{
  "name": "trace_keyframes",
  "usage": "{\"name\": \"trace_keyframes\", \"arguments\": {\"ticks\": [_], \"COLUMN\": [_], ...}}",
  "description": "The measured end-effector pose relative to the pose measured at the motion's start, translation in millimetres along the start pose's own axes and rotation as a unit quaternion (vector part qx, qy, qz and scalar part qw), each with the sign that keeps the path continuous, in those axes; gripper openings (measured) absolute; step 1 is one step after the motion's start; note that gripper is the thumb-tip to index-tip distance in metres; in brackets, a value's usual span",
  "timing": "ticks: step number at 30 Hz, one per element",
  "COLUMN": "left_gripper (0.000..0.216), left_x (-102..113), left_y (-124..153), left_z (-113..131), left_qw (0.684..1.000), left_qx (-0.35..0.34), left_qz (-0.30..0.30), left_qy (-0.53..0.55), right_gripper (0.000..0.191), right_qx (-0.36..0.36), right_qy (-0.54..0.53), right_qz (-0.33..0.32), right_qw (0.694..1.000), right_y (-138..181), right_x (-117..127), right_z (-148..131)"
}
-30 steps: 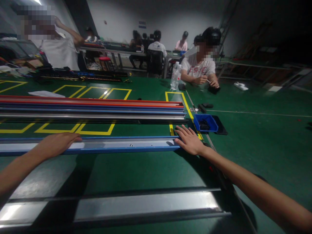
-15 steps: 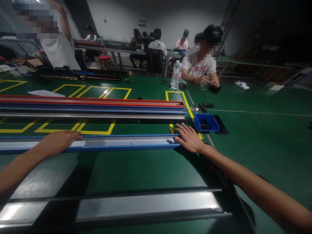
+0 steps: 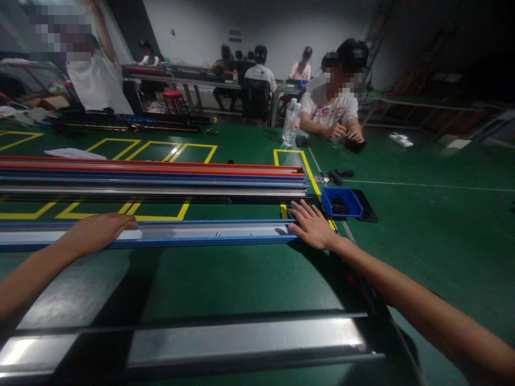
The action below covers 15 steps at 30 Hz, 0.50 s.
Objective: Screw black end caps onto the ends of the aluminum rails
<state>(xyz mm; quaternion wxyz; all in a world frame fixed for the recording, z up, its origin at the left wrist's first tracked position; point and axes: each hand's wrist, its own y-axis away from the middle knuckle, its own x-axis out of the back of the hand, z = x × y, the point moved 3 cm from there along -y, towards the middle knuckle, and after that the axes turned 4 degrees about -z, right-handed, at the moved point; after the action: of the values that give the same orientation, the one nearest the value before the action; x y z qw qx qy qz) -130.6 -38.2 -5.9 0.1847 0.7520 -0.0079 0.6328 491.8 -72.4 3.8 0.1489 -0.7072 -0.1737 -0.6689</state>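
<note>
A long blue-edged metal rail [image 3: 209, 234] with a silvery top lies across the green table in front of me. My left hand [image 3: 96, 231] rests flat on top of it toward the left, fingers stretched along the rail. My right hand [image 3: 311, 225] lies flat at the rail's right end, fingers spread, thumb against the end. Neither hand wraps around anything. A stack of long red, blue and silver rails [image 3: 161, 179] lies just beyond. A dark silvery rail [image 3: 241, 340] lies nearest me.
A blue bin [image 3: 340, 202] of small dark parts sits right of my right hand, beside a black pad [image 3: 368, 209]. A water bottle [image 3: 290, 124] stands further back. A person in a white shirt [image 3: 332, 110] works opposite; others sit or stand behind.
The blue rail and both hands have shifted slightly away from me, toward the stacked rails. The standing person at the far left has raised an arm.
</note>
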Motion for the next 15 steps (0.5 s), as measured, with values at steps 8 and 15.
{"name": "trace_keyframes", "arguments": {"ticks": [8,15], "left_gripper": [0.053,0.055], "left_x": [-5,-3], "left_y": [-5,-11], "left_z": [-5,-5], "left_qw": [0.999,0.999], "left_qx": [-0.026,-0.022], "left_qz": [0.007,0.003], "left_qy": [-0.024,-0.025], "right_gripper": [0.071,0.069], "right_qx": [-0.003,-0.003], "right_qy": [0.005,0.004], "right_qz": [-0.012,-0.007], "right_qw": [1.000,1.000], "right_y": [-4,-9], "right_x": [2,1], "right_z": [0,4]}}
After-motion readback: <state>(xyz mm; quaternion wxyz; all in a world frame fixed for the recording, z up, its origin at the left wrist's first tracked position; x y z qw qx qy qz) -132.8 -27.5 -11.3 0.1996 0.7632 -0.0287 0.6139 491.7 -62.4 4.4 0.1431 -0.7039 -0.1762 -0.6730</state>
